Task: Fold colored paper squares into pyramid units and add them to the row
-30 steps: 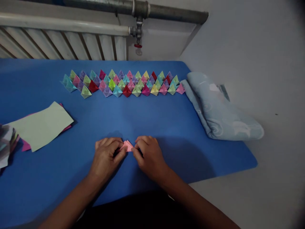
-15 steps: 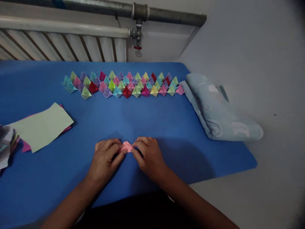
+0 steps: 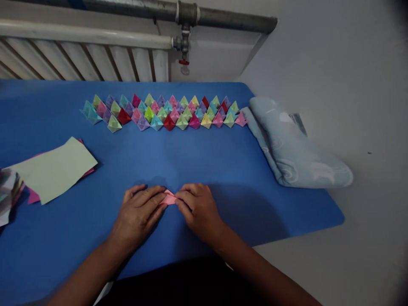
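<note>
A small folded piece of pink paper (image 3: 169, 198) lies on the blue table between my two hands. My left hand (image 3: 138, 210) presses over its left part, fingers together and covering that side. The thumb and fingertips of my right hand (image 3: 199, 209) pinch its right corner. Only the middle of the paper shows, with a folded edge across its top. Beyond my hands stand rows of small folded paper boats (image 3: 168, 122) in green, pink, purple, red, yellow and blue.
Light green sheets (image 3: 60, 170) with pink ones beneath lie at the left, beside a pile of crumpled paper (image 3: 8, 191). A folded light blue blanket (image 3: 293, 153) rests at the right edge of the blue table (image 3: 153, 157). Behind are a radiator (image 3: 79, 57) and a pipe (image 3: 223, 19).
My left hand has shifted slightly left and flattened over the pink paper, whose raised top point now lies lower. The right hand stays nearly still at the right corner.
</note>
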The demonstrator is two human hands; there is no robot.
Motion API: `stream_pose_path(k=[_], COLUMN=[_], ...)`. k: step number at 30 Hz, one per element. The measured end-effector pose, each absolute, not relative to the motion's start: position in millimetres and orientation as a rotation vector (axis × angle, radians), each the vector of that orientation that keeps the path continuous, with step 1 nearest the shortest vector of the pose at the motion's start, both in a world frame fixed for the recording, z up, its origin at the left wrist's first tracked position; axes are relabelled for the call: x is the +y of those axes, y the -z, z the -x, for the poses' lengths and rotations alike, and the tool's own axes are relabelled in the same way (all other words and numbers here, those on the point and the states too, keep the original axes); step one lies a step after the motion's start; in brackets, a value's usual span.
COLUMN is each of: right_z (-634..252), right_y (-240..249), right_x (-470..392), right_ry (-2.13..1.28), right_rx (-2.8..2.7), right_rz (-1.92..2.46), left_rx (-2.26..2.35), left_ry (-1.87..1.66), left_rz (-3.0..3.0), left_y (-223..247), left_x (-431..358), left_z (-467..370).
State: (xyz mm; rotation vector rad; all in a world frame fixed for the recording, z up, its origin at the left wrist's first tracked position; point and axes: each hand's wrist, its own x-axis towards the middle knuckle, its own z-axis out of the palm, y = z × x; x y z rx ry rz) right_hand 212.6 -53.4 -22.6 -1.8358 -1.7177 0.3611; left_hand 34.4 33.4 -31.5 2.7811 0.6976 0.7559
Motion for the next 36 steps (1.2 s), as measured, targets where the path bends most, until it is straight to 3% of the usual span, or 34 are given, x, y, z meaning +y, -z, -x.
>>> stream_pose_path(k=[8, 36], right_z=[-213, -212], right_y=[24, 19], right_x=[-53, -51], right_ry=[-0.327, -0.359], right_rx=[-1.747, -1.774], right_rz=[1.847, 1.869], left_rx=[0.706, 1.019], left_ry=[-0.559, -0.575], left_rz=[-2.725, -2.605], left_y=[28, 20], left_x=[42, 32], left_z=[-35, -56])
